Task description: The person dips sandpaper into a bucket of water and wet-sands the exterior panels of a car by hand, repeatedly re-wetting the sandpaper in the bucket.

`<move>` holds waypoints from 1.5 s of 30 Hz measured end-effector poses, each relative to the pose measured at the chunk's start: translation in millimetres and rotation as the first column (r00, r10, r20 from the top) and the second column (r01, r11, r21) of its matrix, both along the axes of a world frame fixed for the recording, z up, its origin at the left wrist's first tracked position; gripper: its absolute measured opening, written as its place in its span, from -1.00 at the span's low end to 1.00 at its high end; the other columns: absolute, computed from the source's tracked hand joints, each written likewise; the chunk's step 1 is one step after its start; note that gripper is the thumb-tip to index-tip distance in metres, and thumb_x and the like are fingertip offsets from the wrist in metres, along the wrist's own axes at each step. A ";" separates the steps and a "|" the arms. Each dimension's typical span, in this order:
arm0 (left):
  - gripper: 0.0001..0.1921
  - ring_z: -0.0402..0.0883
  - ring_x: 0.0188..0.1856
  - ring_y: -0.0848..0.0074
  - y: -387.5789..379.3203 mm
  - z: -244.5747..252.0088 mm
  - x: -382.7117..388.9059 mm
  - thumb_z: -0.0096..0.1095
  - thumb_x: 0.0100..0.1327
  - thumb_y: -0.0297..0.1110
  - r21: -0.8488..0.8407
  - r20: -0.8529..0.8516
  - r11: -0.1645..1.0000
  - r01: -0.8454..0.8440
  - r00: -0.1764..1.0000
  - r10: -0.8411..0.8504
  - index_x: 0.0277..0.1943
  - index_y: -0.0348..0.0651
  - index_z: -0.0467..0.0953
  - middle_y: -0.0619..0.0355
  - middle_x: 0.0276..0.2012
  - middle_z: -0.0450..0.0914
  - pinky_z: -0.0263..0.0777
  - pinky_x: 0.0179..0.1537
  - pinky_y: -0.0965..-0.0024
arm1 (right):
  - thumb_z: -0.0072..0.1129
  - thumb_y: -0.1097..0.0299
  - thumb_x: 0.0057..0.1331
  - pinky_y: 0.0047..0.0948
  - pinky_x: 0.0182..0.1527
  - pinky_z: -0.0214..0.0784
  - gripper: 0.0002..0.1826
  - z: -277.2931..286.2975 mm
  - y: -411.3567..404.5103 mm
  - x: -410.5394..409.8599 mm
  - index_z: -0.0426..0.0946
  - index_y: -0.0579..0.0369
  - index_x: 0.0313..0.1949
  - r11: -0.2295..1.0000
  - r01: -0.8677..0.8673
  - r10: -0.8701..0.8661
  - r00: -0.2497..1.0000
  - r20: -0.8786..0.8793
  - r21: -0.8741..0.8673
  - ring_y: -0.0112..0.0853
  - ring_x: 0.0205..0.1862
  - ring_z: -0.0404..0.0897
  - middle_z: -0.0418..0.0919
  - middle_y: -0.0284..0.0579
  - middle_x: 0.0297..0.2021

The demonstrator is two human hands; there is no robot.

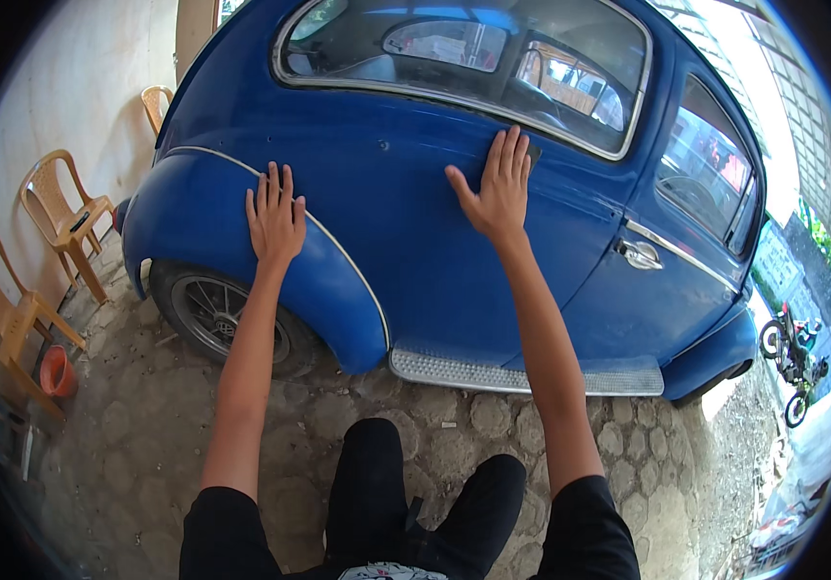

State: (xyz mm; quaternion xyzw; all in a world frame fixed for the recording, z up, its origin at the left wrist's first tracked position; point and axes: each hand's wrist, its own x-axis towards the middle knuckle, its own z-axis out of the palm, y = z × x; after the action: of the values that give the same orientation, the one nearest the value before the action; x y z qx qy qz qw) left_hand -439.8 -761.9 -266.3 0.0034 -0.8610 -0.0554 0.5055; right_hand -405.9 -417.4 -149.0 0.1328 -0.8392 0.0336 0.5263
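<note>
A blue Volkswagen Beetle (pixel 415 217) stands side-on before me. My left hand (pixel 275 217) lies spread over its rear fender (pixel 190 196), fingertips by the pale beading (pixel 335 243) along the fender's edge. Higher up, my right hand (pixel 500 181) is flat against the body panel, just below the side window (pixel 459 65), its thumb out to the left. A small dark flat patch (pixel 535 157) peeks out beside its fingers. Whether that is a loose sheet under the hand or a mark on the paint, I cannot tell.
Below are the rear wheel (pixel 223 319), a ribbed metal running board (pixel 459 370) and hexagonal paving (pixel 491 417). The door handle (pixel 640 254) juts out at right. Plastic chairs (pixel 60 188) line the left wall near a red bucket (pixel 58 371). A motorcycle (pixel 796 362) stands far right.
</note>
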 end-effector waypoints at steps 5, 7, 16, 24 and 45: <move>-0.44 0.15 0.54 0.27 3.2 4.7 5.8 -0.23 0.56 -0.10 0.002 -0.015 1.000 0.011 1.000 -0.011 0.55 0.03 0.14 0.12 0.56 0.12 -0.13 0.55 0.09 | -0.16 -0.52 0.32 0.07 0.57 -0.39 0.20 -63.2 -55.0 14.0 -0.06 0.43 0.49 0.972 -0.053 0.022 0.991 0.132 0.229 0.08 0.60 -0.24 -0.14 0.30 0.54; -0.44 0.15 0.54 0.28 6.3 5.7 5.4 -0.20 0.55 -0.13 0.020 -0.017 1.000 0.018 1.000 -0.018 0.54 0.04 0.15 0.12 0.55 0.13 -0.12 0.55 0.09 | -0.16 -0.48 0.35 0.02 0.58 -0.36 0.15 -67.6 -64.2 7.8 -0.07 0.38 0.51 0.975 -0.089 0.066 0.991 0.116 0.205 0.03 0.61 -0.22 -0.13 0.25 0.55; -0.47 0.23 0.50 0.29 3.3 4.3 5.6 -0.15 0.51 -0.22 0.076 -0.069 0.994 0.083 0.995 -0.078 0.50 0.04 0.25 0.10 0.50 0.25 -0.04 0.54 0.11 | -0.16 -0.33 0.44 -0.05 0.56 -0.22 0.01 13.2 -75.3 -33.4 -0.03 0.37 0.50 0.983 -0.117 0.124 0.991 -0.042 0.144 0.02 0.59 -0.12 -0.05 0.23 0.54; -0.56 0.35 0.44 0.31 0.5 0.8 10.2 -0.08 0.49 -0.36 0.146 -0.150 0.971 0.187 0.975 -0.166 0.39 0.00 0.44 0.10 0.39 0.43 0.07 0.49 0.12 | -0.26 -0.46 0.39 -0.07 0.57 -0.29 0.09 -88.1 -110.7 -13.0 -0.03 0.34 0.51 0.965 -0.105 0.092 0.994 0.063 0.241 -0.04 0.61 -0.17 -0.09 0.17 0.56; -0.57 0.39 0.41 0.33 -1.4 0.9 11.1 -0.05 0.45 -0.42 0.164 -0.174 0.968 0.191 0.971 -0.162 0.33 -0.04 0.49 0.11 0.35 0.49 0.09 0.47 0.12 | -0.09 -0.39 0.38 0.00 0.55 -0.20 -0.03 -41.1 -109.4 -33.9 0.05 0.04 0.54 0.967 -0.189 0.201 0.978 -0.057 0.171 0.04 0.59 -0.12 -0.05 0.10 0.56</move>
State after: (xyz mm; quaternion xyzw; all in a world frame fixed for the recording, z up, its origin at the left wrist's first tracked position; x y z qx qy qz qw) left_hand -428.7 -763.3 -265.4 -0.0324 -0.8063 -0.1777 0.5632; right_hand -439.7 -526.8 -190.1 0.2589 -0.8020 0.0112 0.5382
